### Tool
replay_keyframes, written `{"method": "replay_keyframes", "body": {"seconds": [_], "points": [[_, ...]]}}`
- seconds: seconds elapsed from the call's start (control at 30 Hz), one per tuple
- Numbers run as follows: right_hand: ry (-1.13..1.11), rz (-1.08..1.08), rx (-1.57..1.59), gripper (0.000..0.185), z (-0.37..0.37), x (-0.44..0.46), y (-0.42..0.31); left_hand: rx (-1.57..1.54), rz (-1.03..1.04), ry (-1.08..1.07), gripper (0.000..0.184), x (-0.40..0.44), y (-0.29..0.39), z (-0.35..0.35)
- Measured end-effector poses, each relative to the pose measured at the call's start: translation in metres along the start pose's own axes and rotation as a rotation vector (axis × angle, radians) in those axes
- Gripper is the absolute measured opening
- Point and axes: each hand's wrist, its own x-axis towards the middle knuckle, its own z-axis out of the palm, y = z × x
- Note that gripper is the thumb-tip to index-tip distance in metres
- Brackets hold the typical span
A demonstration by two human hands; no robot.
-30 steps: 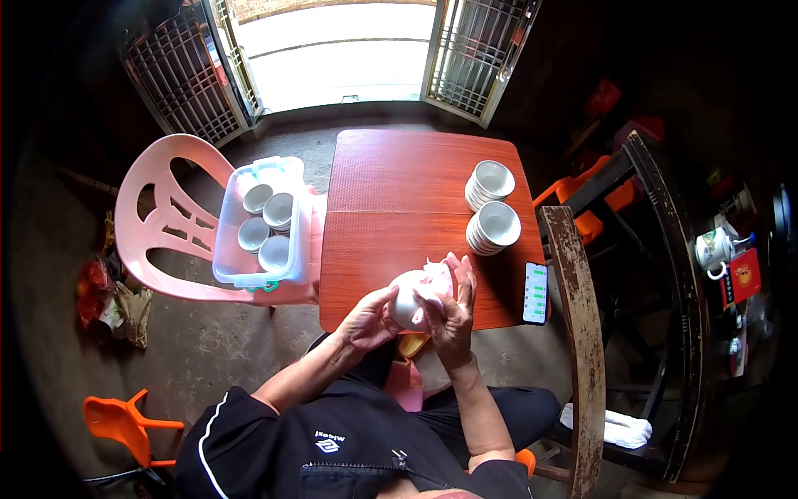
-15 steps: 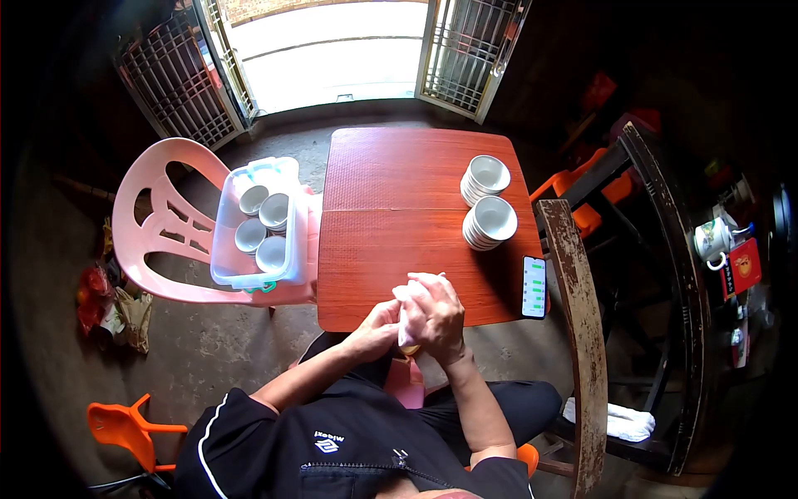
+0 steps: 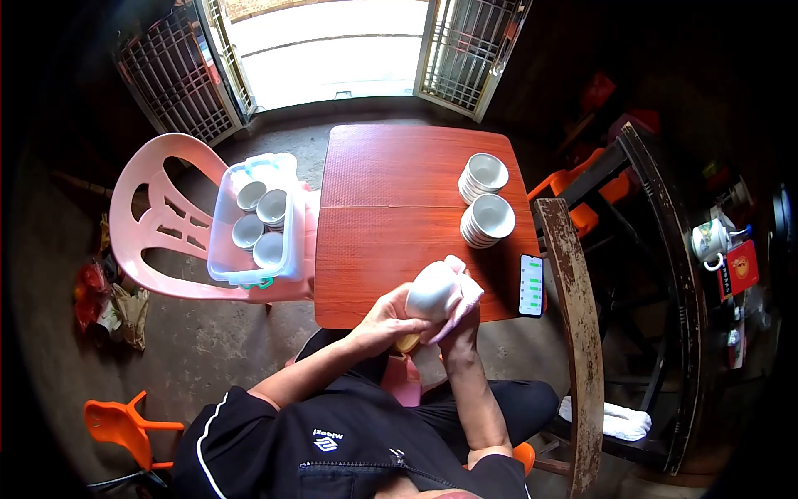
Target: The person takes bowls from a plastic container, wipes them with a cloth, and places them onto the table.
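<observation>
My left hand (image 3: pixel 384 323) grips a white bowl (image 3: pixel 432 293) by its side, over the near edge of the red-brown table (image 3: pixel 374 175). The bowl is tilted, its rounded outside facing up. On its right, my right hand (image 3: pixel 465 326) is closed around a pale pink cloth (image 3: pixel 467 301) that presses against the bowl; most of the right fingers are hidden by it. Farther off on the table's right side stand two stacks of white bowls, a nearer stack (image 3: pixel 488 220) and a farther stack (image 3: pixel 484 177).
A clear plastic box (image 3: pixel 218 264) with several stacked bowls sits on a pink chair (image 3: pixel 133 224) left of the table. A lit phone (image 3: pixel 530 285) lies at the table's right edge, beside a worn wooden bench (image 3: pixel 573 333). An orange stool (image 3: pixel 120 424) stands at lower left.
The bowl, earlier hidden behind my hands, now shows its outside. My right hand has turned and moved right with the cloth, which now spreads along the bowl's side.
</observation>
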Motion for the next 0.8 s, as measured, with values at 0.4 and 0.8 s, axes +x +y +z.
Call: {"method": "replay_keyframes", "body": {"seconds": [0.4, 0.8], "points": [[-0.112, -0.206, 0.083, 0.025, 0.038, -0.021, -0.027, -0.578, -0.027, 0.142, 0.056, 0.002, 0.003, -0.029], [-0.206, -0.555, -0.866, 0.029, 0.033, -0.02, -0.012, -0.439, 0.097, 0.063, 0.055, 0.009, 0.013, -0.014]]}}
